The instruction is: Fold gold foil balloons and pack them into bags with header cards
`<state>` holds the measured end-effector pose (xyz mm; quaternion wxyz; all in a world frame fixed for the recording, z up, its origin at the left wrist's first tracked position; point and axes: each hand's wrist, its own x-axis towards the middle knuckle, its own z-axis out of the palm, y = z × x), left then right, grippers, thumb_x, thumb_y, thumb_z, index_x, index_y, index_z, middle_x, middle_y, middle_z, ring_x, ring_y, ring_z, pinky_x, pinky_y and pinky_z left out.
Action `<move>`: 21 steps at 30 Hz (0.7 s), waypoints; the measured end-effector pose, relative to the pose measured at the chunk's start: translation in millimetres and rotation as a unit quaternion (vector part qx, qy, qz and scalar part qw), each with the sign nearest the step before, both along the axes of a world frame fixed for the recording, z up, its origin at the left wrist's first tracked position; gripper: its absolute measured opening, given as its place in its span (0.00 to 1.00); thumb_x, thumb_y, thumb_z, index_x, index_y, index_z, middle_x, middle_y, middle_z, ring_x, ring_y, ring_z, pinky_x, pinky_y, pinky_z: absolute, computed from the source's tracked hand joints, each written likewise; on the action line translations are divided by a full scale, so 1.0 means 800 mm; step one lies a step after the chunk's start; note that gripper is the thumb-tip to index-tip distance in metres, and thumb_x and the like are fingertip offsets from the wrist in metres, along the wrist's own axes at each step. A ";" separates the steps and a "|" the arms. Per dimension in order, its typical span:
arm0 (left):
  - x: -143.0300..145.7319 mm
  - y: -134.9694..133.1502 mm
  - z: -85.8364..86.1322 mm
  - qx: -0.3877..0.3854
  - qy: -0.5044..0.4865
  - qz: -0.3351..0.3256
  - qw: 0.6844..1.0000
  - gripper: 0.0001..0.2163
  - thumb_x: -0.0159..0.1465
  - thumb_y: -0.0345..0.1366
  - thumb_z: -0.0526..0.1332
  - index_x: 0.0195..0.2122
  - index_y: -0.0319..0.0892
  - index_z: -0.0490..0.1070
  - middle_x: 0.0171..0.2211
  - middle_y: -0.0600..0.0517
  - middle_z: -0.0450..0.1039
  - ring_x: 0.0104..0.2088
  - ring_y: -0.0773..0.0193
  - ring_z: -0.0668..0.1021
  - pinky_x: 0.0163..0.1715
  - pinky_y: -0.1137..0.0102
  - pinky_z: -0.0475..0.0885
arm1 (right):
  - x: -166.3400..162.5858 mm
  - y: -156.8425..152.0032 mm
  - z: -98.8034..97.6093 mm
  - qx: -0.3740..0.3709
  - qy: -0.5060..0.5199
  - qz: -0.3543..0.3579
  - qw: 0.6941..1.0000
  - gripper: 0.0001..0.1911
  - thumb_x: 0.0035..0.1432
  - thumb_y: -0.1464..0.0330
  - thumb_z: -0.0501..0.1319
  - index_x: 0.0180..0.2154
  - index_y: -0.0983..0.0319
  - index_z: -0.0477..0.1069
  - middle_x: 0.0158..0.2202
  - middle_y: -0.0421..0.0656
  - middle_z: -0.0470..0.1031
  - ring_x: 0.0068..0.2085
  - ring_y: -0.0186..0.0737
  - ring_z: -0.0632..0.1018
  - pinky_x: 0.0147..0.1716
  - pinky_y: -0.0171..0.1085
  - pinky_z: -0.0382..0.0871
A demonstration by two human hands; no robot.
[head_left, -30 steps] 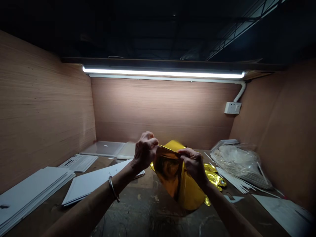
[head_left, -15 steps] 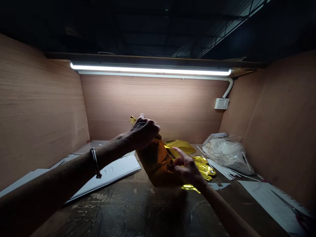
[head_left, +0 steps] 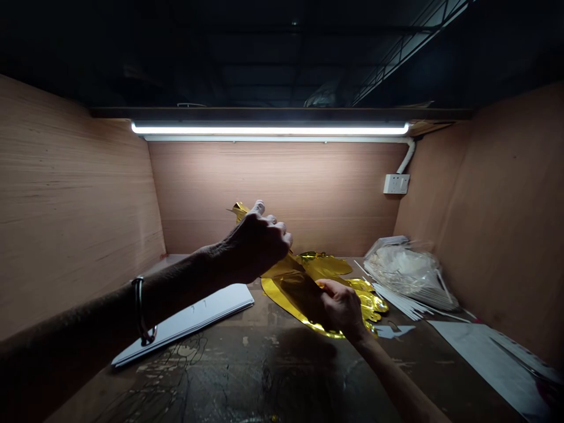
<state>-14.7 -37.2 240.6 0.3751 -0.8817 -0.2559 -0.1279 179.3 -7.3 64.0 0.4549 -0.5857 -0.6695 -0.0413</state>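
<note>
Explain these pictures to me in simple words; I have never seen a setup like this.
There is no machine here, just a person's two bare hands. One camera, worn on the head, takes every picture, looking forward and down at a table. The left hand, on the arm with the bracelet, grips some gold foil; the right hand pinches it lower down. More gold pieces lie behind and to the right. On the left is a stack of white sheets; on the right are white sticks, a clear plastic bag and white paper.
</note>
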 end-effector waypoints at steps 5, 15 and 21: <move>-0.012 0.007 -0.002 0.019 0.010 0.006 1.000 0.09 0.51 0.23 0.49 0.23 0.37 0.67 0.21 0.49 0.66 0.26 0.62 0.70 0.42 0.52 0.54 | 0.017 -0.004 0.018 0.073 -0.099 -0.091 0.988 0.07 0.45 0.71 0.55 0.23 0.61 0.71 0.29 0.46 0.69 0.33 0.43 0.68 0.31 0.40 0.57; -0.115 -0.001 -0.216 -0.084 -0.113 -0.104 0.985 0.13 0.59 0.25 0.45 0.36 0.37 0.68 0.36 0.42 0.70 0.42 0.57 0.69 0.45 0.57 0.60 | 0.070 -0.079 -0.030 0.139 -0.395 0.050 0.907 0.13 0.54 0.76 0.48 0.24 0.64 0.68 0.22 0.43 0.70 0.27 0.36 0.68 0.37 0.41 0.57; -0.110 -0.010 -0.306 -0.241 -0.025 -0.018 0.970 0.14 0.61 0.24 0.42 0.30 0.35 0.67 0.31 0.44 0.69 0.34 0.61 0.71 0.40 0.60 0.63 | 0.068 -0.113 -0.098 0.092 -0.441 0.107 0.887 0.18 0.55 0.78 0.44 0.24 0.64 0.68 0.23 0.44 0.71 0.26 0.37 0.69 0.36 0.42 0.58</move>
